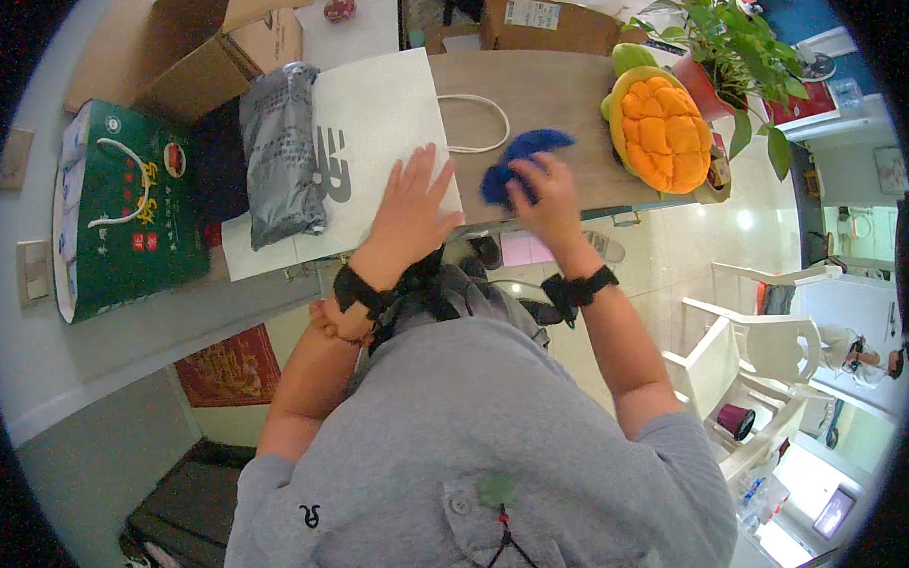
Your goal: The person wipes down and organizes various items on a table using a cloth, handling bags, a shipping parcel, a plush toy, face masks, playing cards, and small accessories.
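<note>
My left hand [412,205] lies flat with fingers spread on a large white paper bag [388,111] on the desk. A white cord handle [507,122] loops out from the bag's right edge. In my right hand [550,206] is a crumpled blue cloth [540,141], gripped between the fingers and pressed to the wooden desktop [558,80] just right of the bag. A grey plastic-wrapped parcel [282,155] rests on the bag's left part. Both wrists wear black straps.
A green gift bag [127,210] stands at the left, with an open cardboard box [192,68] behind it. On the right are an orange and green turtle-shaped plush [664,126] and a potted plant [721,44]. White chairs [712,360] stand on the floor beyond; a person [857,355] is farther off.
</note>
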### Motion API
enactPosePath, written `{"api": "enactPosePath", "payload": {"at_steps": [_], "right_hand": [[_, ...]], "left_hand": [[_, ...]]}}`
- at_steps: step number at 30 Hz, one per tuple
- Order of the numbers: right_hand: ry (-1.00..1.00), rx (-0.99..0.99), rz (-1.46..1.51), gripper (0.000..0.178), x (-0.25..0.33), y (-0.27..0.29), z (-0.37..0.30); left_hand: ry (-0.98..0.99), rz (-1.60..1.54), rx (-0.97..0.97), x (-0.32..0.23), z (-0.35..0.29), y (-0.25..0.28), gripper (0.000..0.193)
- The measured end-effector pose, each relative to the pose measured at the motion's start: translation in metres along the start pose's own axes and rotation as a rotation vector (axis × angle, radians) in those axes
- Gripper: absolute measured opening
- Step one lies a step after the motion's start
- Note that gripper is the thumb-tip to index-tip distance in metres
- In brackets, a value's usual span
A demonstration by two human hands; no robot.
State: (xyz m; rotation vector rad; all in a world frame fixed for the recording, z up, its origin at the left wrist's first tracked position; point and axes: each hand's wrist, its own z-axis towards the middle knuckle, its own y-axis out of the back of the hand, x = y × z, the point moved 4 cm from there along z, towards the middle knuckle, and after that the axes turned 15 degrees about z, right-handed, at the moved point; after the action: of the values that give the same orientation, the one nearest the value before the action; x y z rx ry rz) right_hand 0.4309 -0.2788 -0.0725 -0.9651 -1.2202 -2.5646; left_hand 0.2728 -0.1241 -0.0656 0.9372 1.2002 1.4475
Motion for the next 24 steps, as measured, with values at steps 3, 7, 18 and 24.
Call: {"api": "enactPosePath", "payload": {"at_steps": [3,7,18,24], "right_hand": [[0.166,0.194,-0.045,0.032,0.012,-0.002,0.006],[0.011,-0.044,0.038,0.040,-0.086,0.014,0.065],[0.169,0.262,-0.202,0.036,-0.052,-0.097,0.149],[-0.084,0.146,-0.308,0.030,-0.103,-0.013,0.129]], "left_hand": [[-0.014,-0.072,0.083,-0.007,-0.008,-0.023,0.082],[-0.043,0.031,0.028,-0.014,-0.009,-0.018,0.087],[-0.030,-0.028,0.096,-0.009,-0.013,-0.025,0.088],[-0.047,-0.023,0.089,-0.012,-0.005,-0.022,0.087]]}}
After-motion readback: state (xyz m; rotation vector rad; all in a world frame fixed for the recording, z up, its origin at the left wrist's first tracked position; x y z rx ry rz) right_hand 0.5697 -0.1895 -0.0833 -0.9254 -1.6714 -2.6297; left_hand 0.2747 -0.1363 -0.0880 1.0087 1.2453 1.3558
